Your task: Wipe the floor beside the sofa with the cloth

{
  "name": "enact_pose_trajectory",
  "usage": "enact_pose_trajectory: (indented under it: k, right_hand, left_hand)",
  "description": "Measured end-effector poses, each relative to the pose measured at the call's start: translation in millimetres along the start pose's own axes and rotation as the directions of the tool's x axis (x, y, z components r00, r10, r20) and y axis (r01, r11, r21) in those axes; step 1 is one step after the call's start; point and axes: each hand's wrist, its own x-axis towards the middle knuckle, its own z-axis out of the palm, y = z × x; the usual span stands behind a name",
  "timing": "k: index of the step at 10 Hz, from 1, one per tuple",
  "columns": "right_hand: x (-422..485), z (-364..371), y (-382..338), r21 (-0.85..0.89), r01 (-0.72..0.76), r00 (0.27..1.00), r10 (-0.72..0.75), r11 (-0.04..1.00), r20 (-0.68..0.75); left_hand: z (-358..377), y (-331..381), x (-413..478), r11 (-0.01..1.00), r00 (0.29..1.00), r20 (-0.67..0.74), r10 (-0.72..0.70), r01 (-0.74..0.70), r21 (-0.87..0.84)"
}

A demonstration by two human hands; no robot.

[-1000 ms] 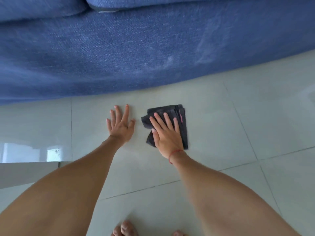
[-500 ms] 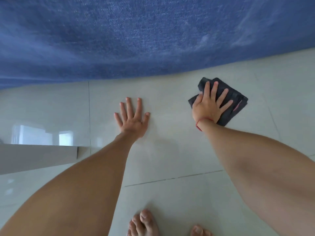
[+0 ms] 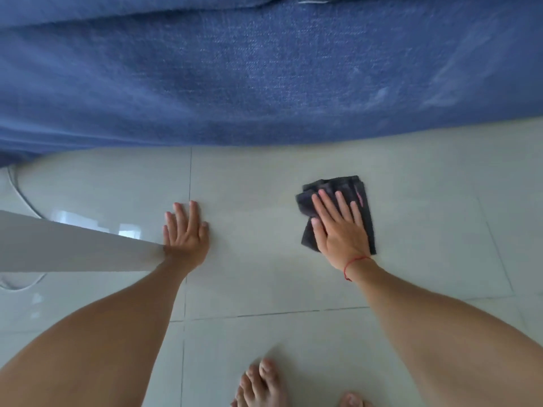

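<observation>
On pale floor tiles (image 3: 264, 277) lies the folded dark cloth (image 3: 364, 212), near the blue sofa (image 3: 264, 77) at 12 o'clock. Pressing it flat is the right hand (image 3: 340, 233), fingers slightly spread. At 9 o'clock, well apart, the left hand (image 3: 185, 233) rests flat on tile, fingers close together.

Our bare left hand (image 3: 185, 234) lies flat, palm down, fingers together and pointing toward 12 o'clock, its forearm running back toward 7 o'clock. Our right hand (image 3: 340, 230), well apart at 3 o'clock from the left, is also spread flat with palm down and fingers slightly fanned toward 11 o'clock. A thin red string bracelet (image 3: 354, 263) circles our right wrist. Our bare toes (image 3: 261, 383) show at 6 o'clock.
</observation>
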Motion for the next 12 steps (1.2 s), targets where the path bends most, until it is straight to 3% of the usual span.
enact_pose_trajectory:
  k: [1, 2, 3, 4, 5, 6, 7, 8, 9, 10, 11, 12]
  right_hand:
    - [2.2, -4.8, 11.4, 0.052, -0.336, 0.94, 0.339, 0.94, -0.041]
    - [19.1, -5.0, -10.0, 0.106, -0.458, 0.886, 0.463, 0.883, -0.025]
    - [34.8, -3.3, -42.8, 0.122, -0.455, 0.889, 0.458, 0.882, 0.004]
    - [50.9, 3.3, -92.9, 0.124, -0.311, 0.95, 0.31, 0.942, 0.029]
    - [47.1, 11.6, -151.5, 0.101, -0.039, 0.999, 0.039, 0.994, 0.005]
    - [25.0, 22.1, -180.6, 0.04, 0.239, 0.968, -0.241, 0.97, 0.076]
    - [21.2, 19.7, -162.4, 0.053, 0.366, 0.926, -0.369, 0.929, 0.075]
    - [34.3, 17.3, -121.6, 0.005, 0.321, 0.947, -0.321, 0.947, -0.001]
    - [34.8, 12.3, -62.7, 0.026, -0.012, 0.996, 0.014, 1.0, -0.085]
    - [21.3, 3.6, -20.7, 0.086, -0.337, 0.939, 0.341, 0.938, -0.048]
    - [22.1, 1.6, -29.6, 0.112, -0.458, 0.882, 0.466, 0.882, -0.063]
    - [34.6, 6.5, -67.0, 0.16, -0.491, 0.862, 0.504, 0.856, -0.054]
  left_hand:
    - [7.1, -3.9, 2.7, 0.999, 0.999, 0.032, -0.009, 0.01, -0.036]
    - [9.8, -4.8, 5.2, 0.999, 0.999, 0.046, 0.001, 0.001, -0.034]
    - [11.4, -7.8, 7.8, 0.999, 0.999, 0.036, 0.01, -0.008, -0.037]
    - [11.7, -8.9, 8.2, 0.999, 0.999, 0.048, 0.019, -0.017, -0.038]
    - [10.7, -8.9, 10.0, 0.999, 0.998, 0.053, 0.028, -0.026, -0.038]
    - [10.6, -9.1, 9.7, 0.999, 0.998, 0.053, 0.017, -0.015, -0.039]
    - [10.3, -9.5, 9.3, 0.999, 0.998, 0.053, 0.015, -0.013, -0.036]
    - [8.9, -8.6, 8.8, 0.999, 0.998, 0.051, 0.025, -0.023, -0.043]
    - [8.6, -8.9, 8.0, 0.999, 0.998, 0.054, 0.028, -0.026, -0.047]
    - [9.5, -9.7, 8.0, 0.999, 0.998, 0.051, 0.026, -0.025, -0.038]
    - [9.7, -9.1, 8.0, 0.999, 0.999, 0.048, 0.023, -0.021, -0.031]
    - [10.3, -8.1, 8.2, 0.999, 0.999, 0.041, 0.03, -0.029, -0.024]
